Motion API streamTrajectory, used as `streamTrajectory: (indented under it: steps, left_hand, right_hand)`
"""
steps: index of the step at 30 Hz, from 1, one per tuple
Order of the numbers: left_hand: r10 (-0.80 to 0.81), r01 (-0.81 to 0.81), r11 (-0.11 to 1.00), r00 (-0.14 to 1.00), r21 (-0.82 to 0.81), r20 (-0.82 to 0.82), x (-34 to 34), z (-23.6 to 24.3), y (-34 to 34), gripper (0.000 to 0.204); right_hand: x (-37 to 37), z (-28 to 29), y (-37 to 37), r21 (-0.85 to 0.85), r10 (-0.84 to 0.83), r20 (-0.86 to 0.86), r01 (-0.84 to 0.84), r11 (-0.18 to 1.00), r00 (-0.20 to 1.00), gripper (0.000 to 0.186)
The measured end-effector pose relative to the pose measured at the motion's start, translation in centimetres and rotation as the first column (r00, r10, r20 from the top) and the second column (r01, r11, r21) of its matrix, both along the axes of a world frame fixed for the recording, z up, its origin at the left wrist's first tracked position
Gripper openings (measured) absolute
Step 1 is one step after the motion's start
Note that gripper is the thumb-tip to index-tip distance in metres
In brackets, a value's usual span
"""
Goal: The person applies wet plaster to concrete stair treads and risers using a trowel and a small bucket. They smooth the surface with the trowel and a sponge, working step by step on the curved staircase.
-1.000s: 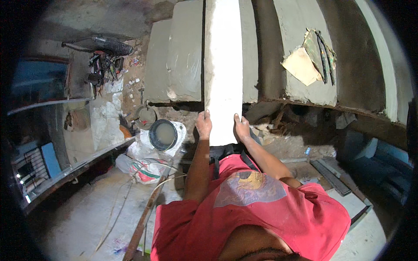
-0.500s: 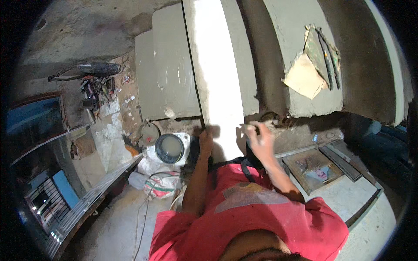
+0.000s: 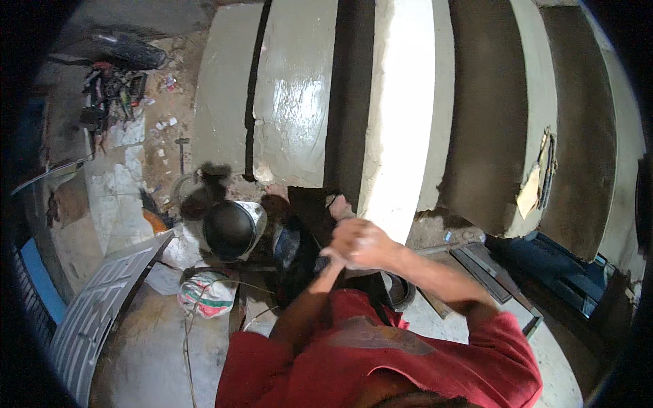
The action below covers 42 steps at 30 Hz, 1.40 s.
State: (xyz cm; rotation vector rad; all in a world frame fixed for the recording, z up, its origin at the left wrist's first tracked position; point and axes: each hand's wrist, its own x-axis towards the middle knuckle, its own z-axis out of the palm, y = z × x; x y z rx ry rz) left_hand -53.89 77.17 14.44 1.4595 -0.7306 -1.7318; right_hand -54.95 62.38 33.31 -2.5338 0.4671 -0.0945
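My right hand (image 3: 367, 245) is closed and laid over my left hand (image 3: 330, 260), both pressed together in front of my red shirt. Just beyond them a pale pinkish lump (image 3: 340, 207) sticks out; whether it is a sponge, a rag or something else I cannot tell. Blur and the overlap hide most of my left fingers. Past the hands rises a brightly lit pale slab (image 3: 400, 115), with a wet-looking grey plastered slab (image 3: 292, 109) to its left. Left of the hands stands a dark round bucket (image 3: 228, 234), its contents in shadow.
A white sack (image 3: 206, 296) and a ribbed pale panel (image 3: 109, 299) lie to the left. Tools and scraps (image 3: 112, 92) are heaped far left, with an orange thing (image 3: 155, 221) nearer. At right a bent cardboard piece (image 3: 529, 194) rests against a slab, above long dark strips (image 3: 479, 272).
My hands, apart at the lit slab before, have come together and are closed. My view has shifted, so the slabs appear further right and the bucket further left, now shadowed.
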Motion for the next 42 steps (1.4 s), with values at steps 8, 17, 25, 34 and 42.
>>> streamTrajectory:
  steps: [8, 17, 25, 34, 42]
  left_hand:
    - [-0.019, 0.019, 0.999, 1.000, -0.046, 0.001, -5.4, -4.2, 8.2, 0.059]
    - [0.027, -0.020, 0.992, 0.998, -0.123, 0.056, -7.2, -4.0, 9.1, 0.065]
    - [-0.061, 0.063, 0.996, 0.998, -0.068, 0.034, -5.0, -1.9, 7.4, 0.067]
    - [-0.018, 0.060, 0.992, 0.937, 0.110, -0.348, -8.5, -5.3, 10.4, 0.072]
    - [-0.112, 0.131, 0.989, 0.968, 0.073, -0.225, -6.2, -4.2, 8.2, 0.074]
  right_hand:
    - [4.6, -11.2, 2.8, 0.450, 0.242, -0.484, 0.003, 0.893, 0.841, 0.057]
    - [1.3, -14.9, 5.2, 0.369, 0.162, -0.680, 0.144, 0.918, 0.715, 0.021]
    - [1.1, -15.8, 8.9, 0.102, -0.076, -0.757, 0.232, 0.967, 0.649, 0.017]
    - [1.0, -15.2, 7.2, 0.348, 0.058, -0.689, 0.260, 0.901, 0.722, 0.018]
    - [1.8, -13.9, 6.6, 0.389, 0.053, -0.550, 0.200, 0.899, 0.834, 0.021]
